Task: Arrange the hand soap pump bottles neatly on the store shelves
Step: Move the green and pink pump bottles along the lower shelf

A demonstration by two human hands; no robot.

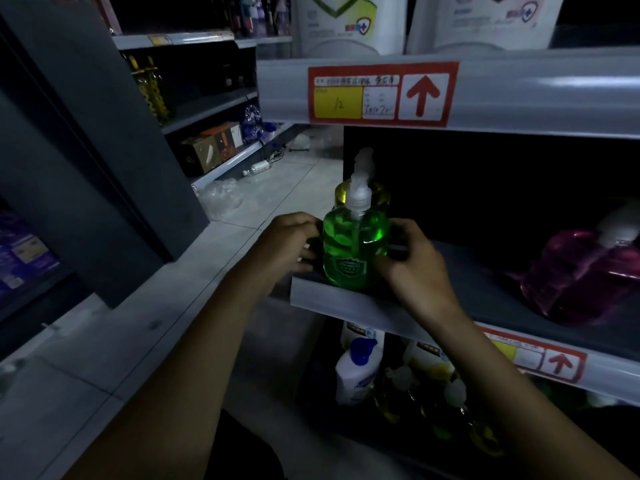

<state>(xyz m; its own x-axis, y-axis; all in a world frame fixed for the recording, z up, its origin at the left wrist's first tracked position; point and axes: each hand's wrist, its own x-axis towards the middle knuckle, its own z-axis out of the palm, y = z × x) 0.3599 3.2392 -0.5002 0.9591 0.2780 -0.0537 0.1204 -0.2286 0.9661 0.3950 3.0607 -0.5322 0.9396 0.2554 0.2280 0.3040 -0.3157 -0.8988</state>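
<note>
A green hand soap pump bottle [355, 249] stands upright at the front left corner of the middle shelf [346, 301]. My left hand [289, 245] grips its left side and my right hand [414, 263] grips its right side. Directly behind it stands a yellow pump bottle [377, 197], mostly hidden. A pink pump bottle [581, 275] sits farther right on the same shelf, tilted and blurred.
The upper shelf edge [519, 95] with a red price tag [381, 95] hangs close above. Below are a white bottle with a blue pump [356, 372] and several yellow-green bottles [440, 407]. Across the tiled aisle [263, 209] stand other dark shelves with boxes and plastic wrap.
</note>
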